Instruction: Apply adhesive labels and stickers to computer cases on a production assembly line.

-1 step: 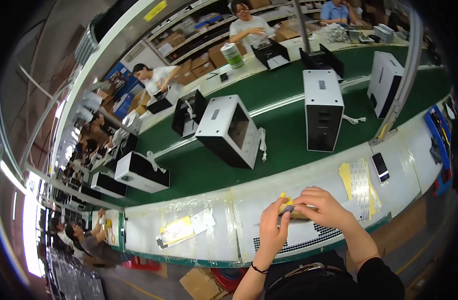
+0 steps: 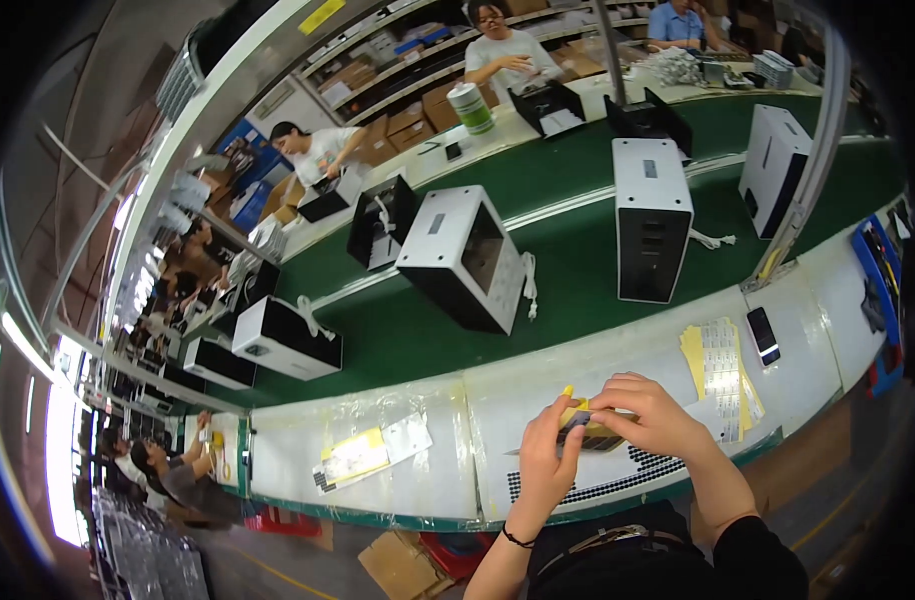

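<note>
In front of me, over the near edge of the bench, my left hand point(image 2: 545, 462) and my right hand point(image 2: 650, 415) meet at a small yellow piece point(image 2: 570, 398) with a dark grey flat part point(image 2: 576, 419). The left fingers and thumb close around it from the left. From the right, the right thumb and fingertips pinch its edge. Its exact kind is hard to make out, as fingers cover much of it. Under my hands lies a pale sheet point(image 2: 618, 486) with rows of small black squares, partly hidden by the hands and a brownish flat piece point(image 2: 603, 441).
Yellow-backed label sheets point(image 2: 720, 375) and a phone point(image 2: 764, 335) lie to the right. More label sheets point(image 2: 363, 455) lie left. Beyond, a green conveyor point(image 2: 568, 255) carries several white-and-black box-shaped housings point(image 2: 653, 225) with white cables. People work across the line; a blue bin point(image 2: 876, 270) stands far right.
The view has shifted slightly. A little more of the dark grey part and the brownish piece shows by my hands; both hands keep their hold.
</note>
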The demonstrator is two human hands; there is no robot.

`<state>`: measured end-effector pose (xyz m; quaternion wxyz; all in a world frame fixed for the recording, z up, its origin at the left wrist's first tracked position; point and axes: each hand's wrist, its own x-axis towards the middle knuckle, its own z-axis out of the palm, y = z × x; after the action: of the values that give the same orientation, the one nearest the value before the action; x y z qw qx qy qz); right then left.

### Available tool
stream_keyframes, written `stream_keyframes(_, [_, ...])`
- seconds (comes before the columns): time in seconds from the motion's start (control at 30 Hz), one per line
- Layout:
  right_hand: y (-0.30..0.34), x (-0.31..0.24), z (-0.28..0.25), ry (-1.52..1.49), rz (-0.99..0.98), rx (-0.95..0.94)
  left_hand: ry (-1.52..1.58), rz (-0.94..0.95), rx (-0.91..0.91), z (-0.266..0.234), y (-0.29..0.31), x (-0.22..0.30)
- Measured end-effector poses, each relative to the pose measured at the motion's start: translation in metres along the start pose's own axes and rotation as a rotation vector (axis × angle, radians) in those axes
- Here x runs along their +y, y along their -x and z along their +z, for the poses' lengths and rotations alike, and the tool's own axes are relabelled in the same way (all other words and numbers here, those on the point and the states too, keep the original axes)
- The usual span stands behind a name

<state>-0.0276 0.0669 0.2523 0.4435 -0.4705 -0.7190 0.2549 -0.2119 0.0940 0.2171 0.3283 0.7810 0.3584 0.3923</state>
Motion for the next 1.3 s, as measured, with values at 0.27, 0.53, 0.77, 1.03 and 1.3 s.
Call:
stream_keyframes(0.27, [-0.011,-0.033,0.035,-0.032,-0.135,-0.036,-0.012,0.076,0.025,-0.046,0.029,0.002])
stream_keyframes(0.53, [-0.017,-0.048,0.068,0.047,-0.354,0.248,-0.187,0.139,0.108,-0.072,0.046,0.021])
stream_keyframes(0.77, [-0.004,-0.065,0.097,-0.106,-0.244,0.234,-0.541,0.225,0.162,-0.079,0.054,0.02])
stream_keyframes(1.03, [-0.008,-0.065,0.099,-0.308,-0.189,0.015,-0.548,0.262,0.103,-0.088,0.067,0.019])
stream_keyframes(1.3, [-0.011,-0.068,0.097,-0.408,-0.154,-0.132,-0.565,0.234,0.071,-0.096,0.074,0.02])
